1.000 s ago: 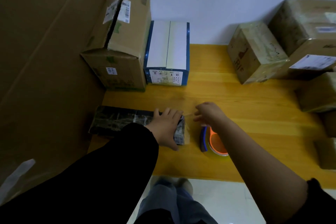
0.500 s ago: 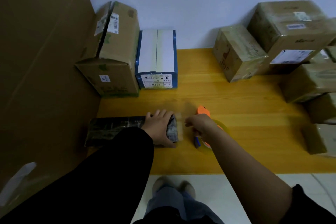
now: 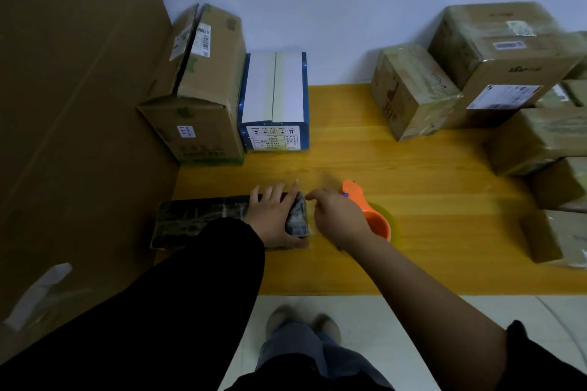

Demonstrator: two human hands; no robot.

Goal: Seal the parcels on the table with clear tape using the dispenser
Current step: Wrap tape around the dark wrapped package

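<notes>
A long dark parcel (image 3: 197, 219) wrapped in clear tape lies near the table's front left. My left hand (image 3: 273, 216) lies flat on its right end, fingers straight across the top and thumb along the near side. My right hand (image 3: 340, 219) grips the orange tape dispenser (image 3: 374, 222) just right of that end, knuckles almost touching the parcel. The dispenser's nose points away from me, and its clear roll sits on the yellow wooden table (image 3: 413, 187). A faint strip of clear tape seems to run between dispenser and parcel end.
A tall brown carton (image 3: 203, 98) and a blue-and-white box (image 3: 274, 98) stand at the back left. Several taped brown parcels (image 3: 413, 92) pile up along the right side. A large cardboard sheet (image 3: 79, 105) walls off the left. My feet show below the table edge.
My right hand picked up the dispenser, which lay on its side, and brought it close to the parcel's right end. My left hand stayed on the parcel.
</notes>
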